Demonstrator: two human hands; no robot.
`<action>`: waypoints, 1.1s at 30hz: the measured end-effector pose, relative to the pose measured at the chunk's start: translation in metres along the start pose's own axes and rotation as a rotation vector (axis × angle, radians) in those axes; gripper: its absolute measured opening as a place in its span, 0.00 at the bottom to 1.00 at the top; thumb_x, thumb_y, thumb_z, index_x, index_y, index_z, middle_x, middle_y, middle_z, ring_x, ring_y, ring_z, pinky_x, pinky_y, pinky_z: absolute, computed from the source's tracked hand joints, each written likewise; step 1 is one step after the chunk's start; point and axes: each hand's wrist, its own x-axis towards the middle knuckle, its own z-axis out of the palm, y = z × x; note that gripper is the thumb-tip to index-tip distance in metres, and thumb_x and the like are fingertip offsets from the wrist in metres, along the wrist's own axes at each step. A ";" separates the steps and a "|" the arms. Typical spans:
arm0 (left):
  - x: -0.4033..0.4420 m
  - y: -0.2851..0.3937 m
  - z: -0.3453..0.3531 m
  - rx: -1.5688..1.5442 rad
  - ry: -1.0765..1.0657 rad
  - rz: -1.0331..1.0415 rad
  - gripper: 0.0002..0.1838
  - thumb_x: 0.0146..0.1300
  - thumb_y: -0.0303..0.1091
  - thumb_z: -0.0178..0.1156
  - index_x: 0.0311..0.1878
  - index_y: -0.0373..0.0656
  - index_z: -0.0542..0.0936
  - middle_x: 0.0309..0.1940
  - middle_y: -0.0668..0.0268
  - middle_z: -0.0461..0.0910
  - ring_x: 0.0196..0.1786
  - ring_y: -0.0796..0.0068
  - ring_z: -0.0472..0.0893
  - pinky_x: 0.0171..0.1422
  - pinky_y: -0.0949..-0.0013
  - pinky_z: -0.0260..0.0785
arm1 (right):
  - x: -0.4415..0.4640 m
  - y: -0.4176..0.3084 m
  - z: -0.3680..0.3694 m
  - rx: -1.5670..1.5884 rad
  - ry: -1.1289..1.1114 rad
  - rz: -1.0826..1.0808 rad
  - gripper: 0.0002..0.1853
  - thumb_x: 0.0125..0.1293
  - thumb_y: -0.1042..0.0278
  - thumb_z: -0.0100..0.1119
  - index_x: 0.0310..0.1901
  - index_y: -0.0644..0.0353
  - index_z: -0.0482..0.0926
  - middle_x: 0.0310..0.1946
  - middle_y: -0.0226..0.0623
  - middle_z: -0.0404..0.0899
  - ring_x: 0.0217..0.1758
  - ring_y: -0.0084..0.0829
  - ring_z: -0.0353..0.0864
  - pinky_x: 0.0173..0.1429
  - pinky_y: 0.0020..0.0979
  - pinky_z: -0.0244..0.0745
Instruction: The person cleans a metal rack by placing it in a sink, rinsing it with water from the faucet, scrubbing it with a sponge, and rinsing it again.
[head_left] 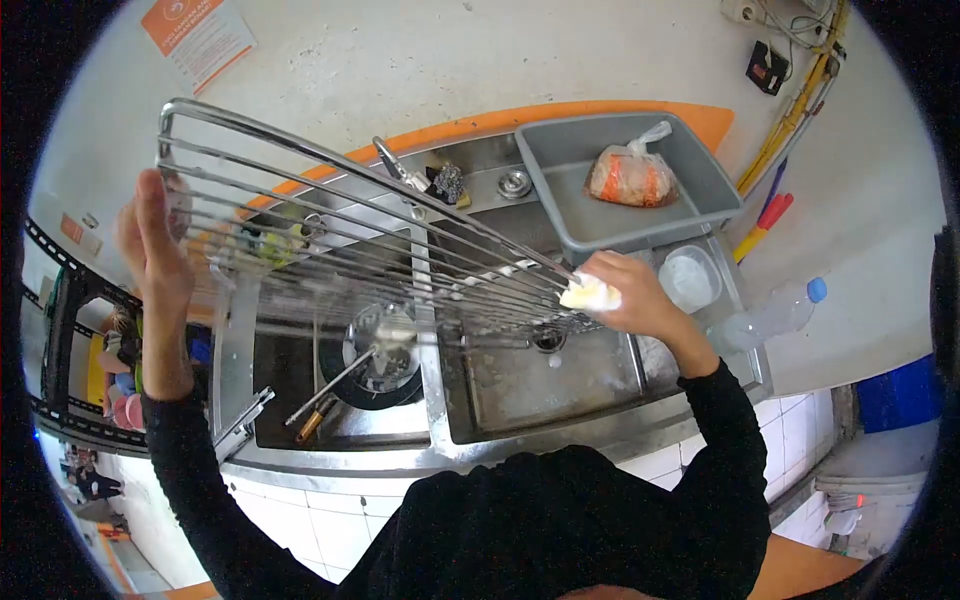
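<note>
Over the sink (520, 395), your left hand (155, 240) grips one end of the shiny, thin-barred, tilted rack (350, 168), while your right hand (637, 292) holds a foamy sponge (590, 292) against it.

The basin (550, 215) is grey, the bottle cap (817, 290) blue, and the sleeves (722, 420) plain black.

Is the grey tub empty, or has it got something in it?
Not empty: a plastic bag with orange showing lies inside the grey tub.
</note>
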 end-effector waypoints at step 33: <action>-0.246 -0.146 0.050 -0.354 -0.034 -0.338 0.41 0.60 0.68 0.28 0.18 0.33 0.65 0.27 0.54 0.71 0.35 0.64 0.70 0.42 0.66 0.60 | -0.066 -0.025 0.169 -0.157 -0.434 -0.038 0.32 0.36 0.63 0.70 0.49 0.46 0.69 0.47 0.32 0.68 0.51 0.37 0.70 0.45 0.38 0.74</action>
